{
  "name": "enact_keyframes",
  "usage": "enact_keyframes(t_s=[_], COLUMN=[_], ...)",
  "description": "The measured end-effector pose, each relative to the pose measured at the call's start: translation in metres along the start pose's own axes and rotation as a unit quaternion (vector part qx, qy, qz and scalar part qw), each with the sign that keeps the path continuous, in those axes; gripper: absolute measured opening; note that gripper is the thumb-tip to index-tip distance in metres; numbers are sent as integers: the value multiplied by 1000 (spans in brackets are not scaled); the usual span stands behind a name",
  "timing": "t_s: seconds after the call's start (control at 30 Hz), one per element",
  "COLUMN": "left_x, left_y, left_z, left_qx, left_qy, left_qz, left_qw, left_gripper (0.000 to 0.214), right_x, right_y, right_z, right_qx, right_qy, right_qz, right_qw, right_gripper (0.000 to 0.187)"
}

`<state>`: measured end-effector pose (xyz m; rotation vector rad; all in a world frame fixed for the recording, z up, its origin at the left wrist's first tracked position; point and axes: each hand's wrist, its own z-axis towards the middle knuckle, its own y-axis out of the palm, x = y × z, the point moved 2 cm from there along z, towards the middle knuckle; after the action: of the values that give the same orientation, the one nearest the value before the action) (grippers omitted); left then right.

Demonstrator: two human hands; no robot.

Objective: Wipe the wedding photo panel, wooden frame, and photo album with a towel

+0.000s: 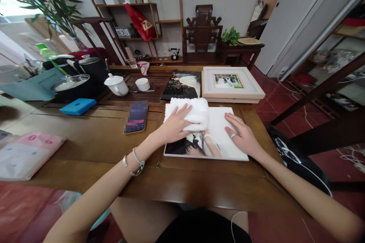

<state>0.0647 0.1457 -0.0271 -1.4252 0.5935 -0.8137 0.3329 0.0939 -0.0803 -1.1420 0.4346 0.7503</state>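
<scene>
A photo panel [222, 148] with a glossy printed picture lies flat on the wooden table in front of me. My left hand [177, 121] rests with fingers spread on a folded white cloth [199, 108], pressing it onto the panel's upper left part. The cloth and hand hide much of the picture. Flat on the panel's right side lies my right hand [239, 132], fingers stretched out, a ring on one finger. Just behind the cloth is another dark photo panel [181, 83]. Beside that, a pale framed picture [234, 93] rests at the table's back right.
Left of the panel lies a phone [136, 117]. Farther left are a blue sponge-like block [78, 106], a white lidded teapot [116, 84], a small white cup [142, 84], a glass-lidded pot [71, 82] and a plastic-wrapped packet [31, 155]. The table's front edge [199, 201] is near my lap.
</scene>
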Motion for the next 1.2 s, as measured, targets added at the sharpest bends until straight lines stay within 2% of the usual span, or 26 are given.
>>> enact_keyframes(t_s=[0.17,0.27,0.43,0.5,0.6,0.77,0.93,1.07,1.2], left_x=[5,24,66,73,67,30,4,10,41], left_y=[0,-1,-3,-3,-3,0,2,3,1], left_z=[-5,-22,-60,-66,-61,-28,-1,-2,-24], left_qx=[-3,-27,-39,-41,-49,-43,-20,-18,-28], left_qy=[2,9,56,64,54,1,-29,-31,7], left_qz=[27,29,1,-1,-4,18,41,68,54], left_qw=[1000,999,998,997,997,999,999,997,998], left_gripper=[22,20,33,34,38,26,35,26,18], right_x=[-2,-2,-2,-2,-1,1,2,1,0], right_y=[-1,-1,0,1,1,1,1,2,2], right_z=[0,0,0,0,0,0,0,0,0], right_qx=[-6,-5,-11,-13,-10,-4,-6,-5,-2], right_qy=[1,2,4,2,-1,-8,-10,-10,-6], right_qz=[-3,-9,-16,-14,-12,-14,-17,-21,-24], right_qw=[1000,1000,1000,1000,1000,1000,1000,1000,1000], right_gripper=[45,45,46,46,46,45,45,46,46])
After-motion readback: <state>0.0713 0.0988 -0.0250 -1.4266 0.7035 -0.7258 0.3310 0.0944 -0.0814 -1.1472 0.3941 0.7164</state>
